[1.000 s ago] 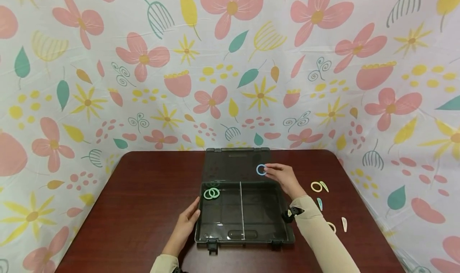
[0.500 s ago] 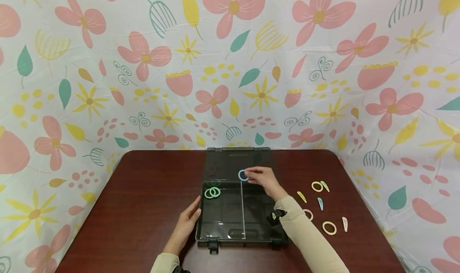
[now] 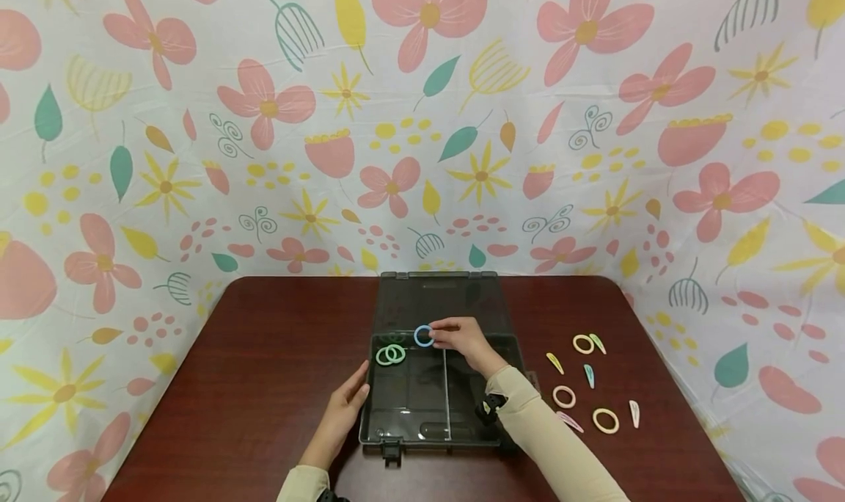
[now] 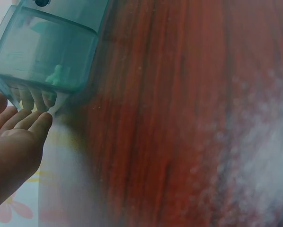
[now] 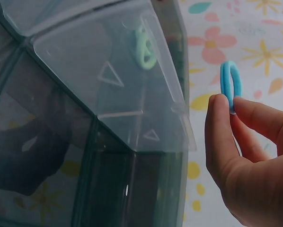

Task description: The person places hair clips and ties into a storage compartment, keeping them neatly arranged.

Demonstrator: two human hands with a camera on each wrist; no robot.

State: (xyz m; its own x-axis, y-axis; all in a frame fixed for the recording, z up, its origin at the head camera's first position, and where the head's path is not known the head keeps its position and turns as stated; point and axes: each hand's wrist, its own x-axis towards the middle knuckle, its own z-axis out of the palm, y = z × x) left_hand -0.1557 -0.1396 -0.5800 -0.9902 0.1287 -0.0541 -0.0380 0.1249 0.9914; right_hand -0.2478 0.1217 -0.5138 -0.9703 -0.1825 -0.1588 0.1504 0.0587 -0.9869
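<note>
A dark translucent case [image 3: 364, 406] with a divider [image 3: 447, 395] lies opened on the table. Two overlapping green hair ties [image 3: 378, 356] rest in the back left corner of its left compartment. Over the case's rear part, my right hand [image 3: 465, 340] pinches a blue hair tie [image 3: 416, 336] between thumb and fingertips; the right wrist view shows this blue hair tie [image 5: 224, 78] held upright. My left hand [image 3: 338, 417] touches the case's left side with nearly straight fingers. In the left wrist view those fingers [image 4: 39, 126] meet the case wall.
The case's lid [image 3: 429, 304] lies back toward the patterned cloth. Right of the case are a yellow hair tie [image 3: 583, 335], a cream one [image 3: 606, 432], a pinkish one [image 3: 555, 398], and yellow [image 3: 555, 363], blue [image 3: 589, 376], white [image 3: 634, 414] and pink [image 3: 570, 422] hair clips.
My right hand has carried the blue hair tie leftward and lower, from over the lid to above the left compartment. My left hand has stayed at the case's side.
</note>
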